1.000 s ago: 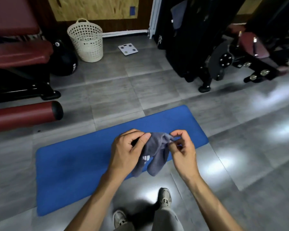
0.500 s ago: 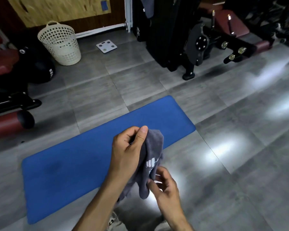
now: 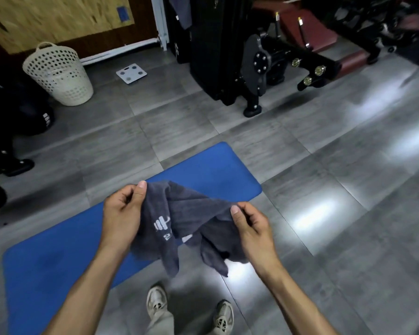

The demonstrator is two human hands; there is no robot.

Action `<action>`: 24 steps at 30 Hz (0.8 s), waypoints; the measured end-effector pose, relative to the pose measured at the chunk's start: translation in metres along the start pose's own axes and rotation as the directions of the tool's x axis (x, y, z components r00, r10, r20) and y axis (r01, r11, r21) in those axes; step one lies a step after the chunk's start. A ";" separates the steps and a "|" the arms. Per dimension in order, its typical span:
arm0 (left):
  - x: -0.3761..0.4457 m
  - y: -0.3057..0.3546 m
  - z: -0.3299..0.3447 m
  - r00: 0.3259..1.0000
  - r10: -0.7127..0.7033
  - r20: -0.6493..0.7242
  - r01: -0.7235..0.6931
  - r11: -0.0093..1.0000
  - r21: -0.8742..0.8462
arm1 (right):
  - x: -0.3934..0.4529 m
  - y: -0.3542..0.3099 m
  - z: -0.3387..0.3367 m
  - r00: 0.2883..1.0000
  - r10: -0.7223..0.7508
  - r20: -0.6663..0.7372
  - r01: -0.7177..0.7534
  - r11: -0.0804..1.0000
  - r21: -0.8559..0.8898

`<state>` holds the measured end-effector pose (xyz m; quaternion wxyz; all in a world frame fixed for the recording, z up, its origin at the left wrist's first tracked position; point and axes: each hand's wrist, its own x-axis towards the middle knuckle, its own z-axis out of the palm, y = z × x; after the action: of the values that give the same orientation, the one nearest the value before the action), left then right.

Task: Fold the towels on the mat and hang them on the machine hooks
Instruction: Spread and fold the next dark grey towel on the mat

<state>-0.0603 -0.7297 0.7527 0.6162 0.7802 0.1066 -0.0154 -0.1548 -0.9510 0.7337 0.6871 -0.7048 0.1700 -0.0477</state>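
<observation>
A dark grey towel [image 3: 186, 221] with a white dumbbell logo hangs in the air between my hands, above the near right part of the blue mat [image 3: 58, 257]. My left hand [image 3: 122, 213] pinches its upper left edge between thumb and fingers. My right hand [image 3: 250, 226] pinches the upper right edge. The cloth is spread between them and two loose ends dangle below. A black weight machine [image 3: 213, 44] stands at the back, with a dark cloth [image 3: 183, 10] hanging on it.
A cream perforated basket [image 3: 58, 73] stands at the back left, a white scale [image 3: 131, 73] on the floor beside it. Dark gym gear and a bag sit at the left edge. A red padded bench with black arms [image 3: 307, 61] lies at the back right. Grey tiles surround the mat.
My right hand came up from the towel's lower end and pulled an edge out to the right, spreading the cloth. The view shifted a little to the right.
</observation>
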 end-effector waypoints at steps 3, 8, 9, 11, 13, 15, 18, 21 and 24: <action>0.033 -0.012 -0.004 0.999 -0.049 -0.003 0.049 0.998 0.048 | 0.041 -0.025 -0.005 0.996 -0.044 0.080 0.049 0.997 -0.054; 0.093 -0.027 -0.008 0.997 -0.065 0.032 0.062 0.994 0.094 | 0.102 -0.066 0.001 0.982 0.040 0.183 -0.022 0.995 -0.098; 0.104 -0.030 -0.006 0.998 -0.059 0.030 0.056 0.994 0.097 | 0.112 -0.073 0.005 0.977 0.095 0.193 -0.085 0.995 -0.061; 0.128 -0.032 0.000 0.999 -0.049 0.012 0.047 0.995 0.089 | 0.131 -0.086 0.016 0.964 0.195 0.183 -0.198 0.980 0.002; 0.141 -0.031 0.011 0.998 -0.061 -0.005 0.062 0.994 0.088 | 0.150 -0.097 0.031 0.954 0.266 0.141 -0.278 0.958 0.073; 0.140 -0.027 0.026 0.997 -0.075 0.033 0.072 0.994 0.082 | 0.169 -0.104 0.043 0.930 0.358 0.085 -0.368 0.904 0.216; 0.122 -0.020 0.055 0.957 -0.075 0.281 0.074 0.997 0.013 | 0.199 -0.114 0.053 0.833 0.546 0.095 -0.526 0.727 0.442; 0.112 -0.022 0.081 0.806 -0.082 0.586 0.071 0.997 0.041 | 0.229 -0.122 0.051 0.840 0.523 0.146 -0.499 0.638 0.587; 0.117 -0.028 0.112 0.740 -0.179 0.648 0.088 0.981 0.172 | 0.253 -0.123 0.041 0.869 0.459 0.184 -0.457 0.606 0.650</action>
<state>0.0607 -0.8147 0.6805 0.5593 0.7528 -0.0635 -0.3412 0.1164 -0.9895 0.8109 0.8834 -0.3390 0.3159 0.0705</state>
